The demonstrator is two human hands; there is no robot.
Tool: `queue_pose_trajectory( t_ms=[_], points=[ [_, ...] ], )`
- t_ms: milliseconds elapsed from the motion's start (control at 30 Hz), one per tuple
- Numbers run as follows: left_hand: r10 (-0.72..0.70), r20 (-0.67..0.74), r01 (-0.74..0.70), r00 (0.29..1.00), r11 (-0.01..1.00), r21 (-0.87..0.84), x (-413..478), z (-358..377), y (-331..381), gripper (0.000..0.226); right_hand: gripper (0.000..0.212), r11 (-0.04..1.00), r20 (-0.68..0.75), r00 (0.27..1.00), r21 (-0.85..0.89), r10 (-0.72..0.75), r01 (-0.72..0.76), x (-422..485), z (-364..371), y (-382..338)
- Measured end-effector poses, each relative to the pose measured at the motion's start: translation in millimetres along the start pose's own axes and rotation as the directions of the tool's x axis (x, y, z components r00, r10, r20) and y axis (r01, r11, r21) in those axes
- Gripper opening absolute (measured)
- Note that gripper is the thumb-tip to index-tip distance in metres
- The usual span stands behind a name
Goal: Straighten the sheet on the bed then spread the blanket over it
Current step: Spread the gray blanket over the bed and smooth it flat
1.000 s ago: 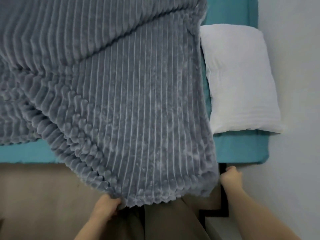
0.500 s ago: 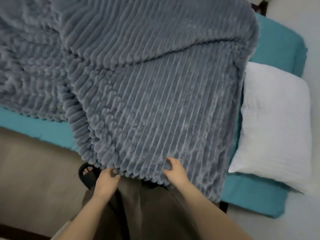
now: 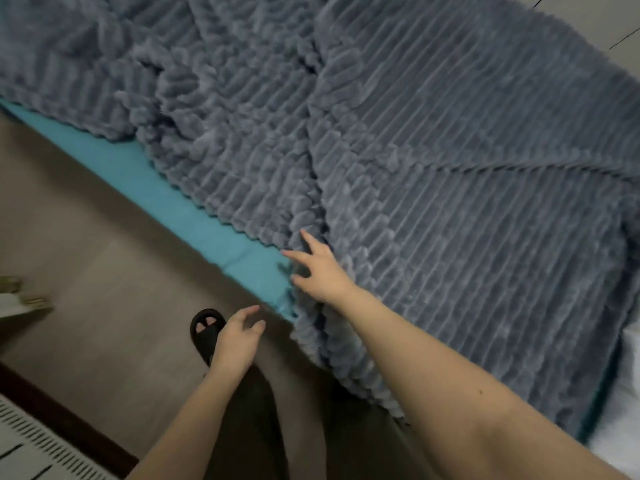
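Note:
A grey ribbed plush blanket lies over most of the bed, rumpled in folds at the upper left and smoother on the right. The teal sheet shows as a strip along the bed's near edge. My right hand reaches out with fingers spread and touches the blanket's folded edge where it hangs over the bedside. My left hand hovers lower, above the floor, fingers loosely curled and holding nothing, a short way from the blanket.
Grey-brown floor runs beside the bed. My foot in a black slipper stands near the bedside. A white pillow edge shows at the right. A white slatted object and a dark strip sit at the lower left.
Both hands have let go of the blanket's edge. The view swung left along the bed; my right hand moved out to the blanket's fold, and my left hand dropped free.

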State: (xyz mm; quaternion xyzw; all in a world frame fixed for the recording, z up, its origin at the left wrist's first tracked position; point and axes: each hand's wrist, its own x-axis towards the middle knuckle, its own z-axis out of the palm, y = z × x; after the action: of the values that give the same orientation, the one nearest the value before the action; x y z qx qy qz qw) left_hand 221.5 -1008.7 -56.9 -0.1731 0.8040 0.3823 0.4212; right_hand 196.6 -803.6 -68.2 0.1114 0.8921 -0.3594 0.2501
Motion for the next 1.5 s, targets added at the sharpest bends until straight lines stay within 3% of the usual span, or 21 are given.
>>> queue_pose_trajectory(
  t_ms=[100, 200, 300, 367, 400, 433, 467, 500, 533, 567, 633, 733, 833, 933, 1033, 1133, 1233, 1300, 1367, 1500],
  points=[
    [-0.036, 0.034, 0.039, 0.999, 0.995, -0.094, 31, -52, -8, 0.031, 0.062, 0.998, 0.023, 0.998, -0.023, 0.067, -0.066, 50, 3, -30],
    [-0.042, 0.036, 0.047, 0.998, 0.987, -0.152, 56, -101, -13, 0.026, 0.081, 0.944, 0.011, 0.956, -0.163, 0.292, -0.286, 84, 10, -45],
    [-0.030, 0.026, 0.034, 0.999, 0.986, -0.166, 73, -147, -15, 0.025, 0.052, 0.787, -0.094, 0.874, -0.398, 0.476, -0.471, 100, 11, -57],
    [-0.009, 0.036, 0.015, 0.999, 0.984, -0.178, 81, -175, -13, 0.027, 0.035, 0.728, -0.044, 0.839, -0.473, 0.542, -0.496, 111, 9, -73],
    [-0.006, 0.045, 0.014, 0.999, 0.982, -0.188, 86, -188, -12, 0.027, 0.031, 0.782, 0.009, 0.841, -0.375, 0.541, -0.499, 114, 5, -89],
    [-0.007, 0.053, 0.018, 0.999, 0.979, -0.202, 90, -198, -11, 0.028, 0.027, 0.846, 0.092, 0.843, -0.136, 0.529, -0.516, 116, 4, -107],
    [-0.012, 0.058, 0.025, 0.998, 0.976, -0.217, 95, -208, -9, 0.028, 0.021, 0.842, 0.208, 0.855, 0.177, 0.474, -0.510, 114, 5, -125],
    [-0.022, 0.059, 0.035, 0.998, 0.970, -0.240, 99, -216, -6, 0.029, 0.012, 0.770, 0.318, 0.867, 0.408, 0.385, -0.491, 110, 9, -144],
    [-0.036, 0.056, 0.049, 0.998, 0.962, -0.269, 104, -223, -2, 0.030, 0.008, 0.725, 0.433, 0.858, 0.492, 0.277, -0.482, 104, 13, -164],
    [-0.047, 0.053, 0.061, 0.997, 0.955, -0.290, 107, -231, 3, 0.031, 0.014, 0.746, 0.542, 0.819, 0.463, 0.190, -0.479, 99, 20, -180],
    [-0.060, 0.055, 0.074, 0.997, 0.950, -0.303, 114, -243, 10, 0.031, 0.038, 0.894, 0.644, 0.744, 0.211, 0.178, -0.396, 93, 38, -203],
    [-0.079, 0.052, 0.092, 0.996, 0.937, -0.338, 124, -265, 18, 0.030, 0.046, 0.966, 0.477, 0.845, -0.036, 0.243, -0.258, 113, 53, -217],
    [-0.095, 0.051, 0.107, 0.994, 0.932, -0.348, 139, -292, 30, 0.030, 0.043, 0.966, 0.193, 0.952, 0.055, 0.238, -0.253, 157, 44, -233],
    [-0.098, 0.052, 0.110, 0.994, 0.930, -0.349, 167, -322, 46, 0.030, 0.051, 0.985, -0.037, 0.989, 0.097, 0.146, -0.142, 211, 35, -252],
    [-0.079, 0.043, 0.089, 0.996, 0.928, -0.363, 203, -353, 76, 0.028, 0.062, 0.985, -0.210, 0.977, -0.155, 0.041, -0.075, 264, 29, -269],
    [-0.082, 0.042, 0.092, 0.996, 0.908, -0.409, 241, -382, 112, 0.034, 0.087, 0.940, -0.217, 0.974, -0.313, 0.067, -0.134, 307, 25, -282],
    [-0.131, 0.050, 0.138, 0.990, 0.853, -0.504, 276, -410, 145, 0.043, 0.106, 0.933, -0.186, 0.937, -0.156, 0.297, -0.326, 337, 26, -290],
    [-0.183, 0.064, 0.187, 0.981, 0.805, -0.564, 300, -428, 159, 0.042, 0.082, 0.897, -0.092, 0.899, -0.080, 0.428, -0.435, 350, 22, -288],
    [-0.228, 0.076, 0.228, 0.971, 0.778, -0.585, 320, -443, 167, 0.035, 0.044, 0.879, -0.043, 0.891, -0.150, 0.452, -0.453, 355, 16, -290],
    [-0.270, 0.119, 0.287, 0.955, 0.755, -0.590, 346, -465, 180, 0.043, 0.031, 0.891, -0.119, 0.910, -0.186, 0.397, -0.413, 344, 15, -303]
  ],
)
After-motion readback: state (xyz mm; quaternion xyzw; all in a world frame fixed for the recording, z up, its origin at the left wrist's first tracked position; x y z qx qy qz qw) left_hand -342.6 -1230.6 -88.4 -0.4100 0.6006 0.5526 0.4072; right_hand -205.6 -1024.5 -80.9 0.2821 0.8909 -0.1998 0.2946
